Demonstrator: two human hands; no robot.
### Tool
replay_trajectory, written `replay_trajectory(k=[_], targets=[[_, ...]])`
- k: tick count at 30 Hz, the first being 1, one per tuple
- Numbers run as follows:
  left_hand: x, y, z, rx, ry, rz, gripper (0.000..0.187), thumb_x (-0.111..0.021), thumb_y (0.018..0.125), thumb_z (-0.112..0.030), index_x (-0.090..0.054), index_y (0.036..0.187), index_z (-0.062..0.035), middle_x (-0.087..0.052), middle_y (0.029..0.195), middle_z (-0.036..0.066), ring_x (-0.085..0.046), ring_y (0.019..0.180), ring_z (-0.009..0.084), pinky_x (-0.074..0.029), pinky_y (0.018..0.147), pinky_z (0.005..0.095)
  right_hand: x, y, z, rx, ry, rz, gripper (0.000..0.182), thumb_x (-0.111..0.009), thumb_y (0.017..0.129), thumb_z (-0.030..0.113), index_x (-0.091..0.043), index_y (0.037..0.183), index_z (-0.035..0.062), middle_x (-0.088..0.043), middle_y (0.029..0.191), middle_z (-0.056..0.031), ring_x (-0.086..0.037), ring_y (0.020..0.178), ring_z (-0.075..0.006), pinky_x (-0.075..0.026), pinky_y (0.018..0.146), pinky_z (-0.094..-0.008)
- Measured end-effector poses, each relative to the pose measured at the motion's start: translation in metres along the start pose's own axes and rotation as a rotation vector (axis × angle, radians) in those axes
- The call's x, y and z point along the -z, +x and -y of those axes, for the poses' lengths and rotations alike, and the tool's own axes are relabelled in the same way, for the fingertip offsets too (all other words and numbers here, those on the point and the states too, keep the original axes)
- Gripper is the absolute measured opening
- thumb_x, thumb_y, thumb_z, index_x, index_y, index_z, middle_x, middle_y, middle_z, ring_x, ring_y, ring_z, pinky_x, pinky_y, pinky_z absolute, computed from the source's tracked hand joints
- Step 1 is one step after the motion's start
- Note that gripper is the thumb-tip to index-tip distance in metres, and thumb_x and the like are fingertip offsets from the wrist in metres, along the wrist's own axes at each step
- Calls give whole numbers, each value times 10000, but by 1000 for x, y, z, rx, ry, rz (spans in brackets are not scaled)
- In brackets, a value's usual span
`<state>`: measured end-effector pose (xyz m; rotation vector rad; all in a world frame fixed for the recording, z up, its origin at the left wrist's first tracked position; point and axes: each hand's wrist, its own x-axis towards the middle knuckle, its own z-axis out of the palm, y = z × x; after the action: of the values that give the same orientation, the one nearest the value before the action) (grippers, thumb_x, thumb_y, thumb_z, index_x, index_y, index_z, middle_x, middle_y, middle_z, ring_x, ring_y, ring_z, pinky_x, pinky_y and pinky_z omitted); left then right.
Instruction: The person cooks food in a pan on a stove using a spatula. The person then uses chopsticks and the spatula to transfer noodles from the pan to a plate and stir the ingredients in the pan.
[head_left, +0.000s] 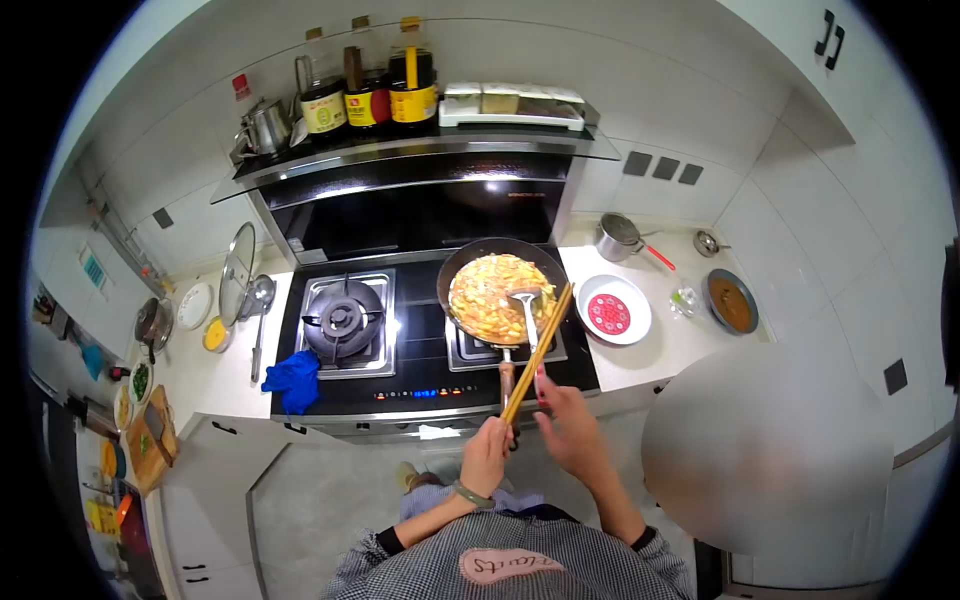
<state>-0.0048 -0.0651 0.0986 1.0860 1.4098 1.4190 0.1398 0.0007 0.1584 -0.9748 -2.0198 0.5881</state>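
Observation:
A dark frying pan (455,262) on the right burner holds a chunky yellow and orange egg-like mixture (490,295). Long wooden chopsticks (545,340) slant over the pan's right side, their near ends in my closed left hand (485,458). The pan's wooden handle (507,380) runs down beside them, its end right by my left fingers. A metal spatula (530,318) rests its blade in the food. My right hand (575,435) is closed around the spatula's reddish handle end, with part of the grip hidden by the fingers.
Right of the stove are a white bowl (628,325) with a red patterned base, a small pot (618,238) and a grey dish of brown sauce (732,302). A blue cloth (292,380) lies by the left burner (343,318). A glass lid (237,275) and ladle (260,295) stand farther left.

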Motion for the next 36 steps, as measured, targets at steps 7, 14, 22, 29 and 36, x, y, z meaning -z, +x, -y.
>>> replay_trajectory(k=[7, 14, 22, 29, 36], targets=[[-55, -6, -4, 53, 171, 49, 365, -348, 1028, -287, -523, 823, -41, -446, 601, 9, -444, 535, 98, -381, 513, 264, 4, -2, -43, 226, -291, 70, 353, -655, 809, 123, -581, 1153, 94, -478, 854, -106, -536, 805, -275, -465, 708, -369], [-69, 40, 2, 18, 248, 96, 327, -365, 1006, -310, -554, 887, -72, -522, 616, 134, -572, 596, 346, -420, 552, 427, -3, 31, -88, 251, -286, -27, 196, -695, 796, 161, -574, 922, 73, -471, 822, -104, -528, 748, -285, -453, 646, -373], [-63, 108, 1, -263, 614, 29, 316, -576, 895, -348, -553, 964, -40, -525, 850, 121, -555, 785, 309, -453, 662, 397, 8, 87, -127, 53, -27, -111, 105, -613, 864, 103, -528, 867, 42, -479, 762, -109, -513, 683, -276, -420, 612, -361], [-87, 129, 41, -73, 1030, 142, 676, -668, 811, -378, -399, 1261, 48, -517, 976, 179, -565, 881, 321, -470, 734, 431, 18, 122, -179, -236, 328, -135, 141, -439, 946, 112, -519, 1007, 12, -507, 887, -53, -524, 730, -118, -437, 678, -251], [-94, 127, 46, 172, 786, -140, 597, -550, 791, -82, -301, 1324, 19, -485, 1078, 249, -546, 941, 454, -458, 797, 510, 19, 172, -238, -292, 569, -24, 172, -462, 934, 113, -516, 999, -37, -553, 870, -105, -615, 757, -171, -524, 717, -280]])
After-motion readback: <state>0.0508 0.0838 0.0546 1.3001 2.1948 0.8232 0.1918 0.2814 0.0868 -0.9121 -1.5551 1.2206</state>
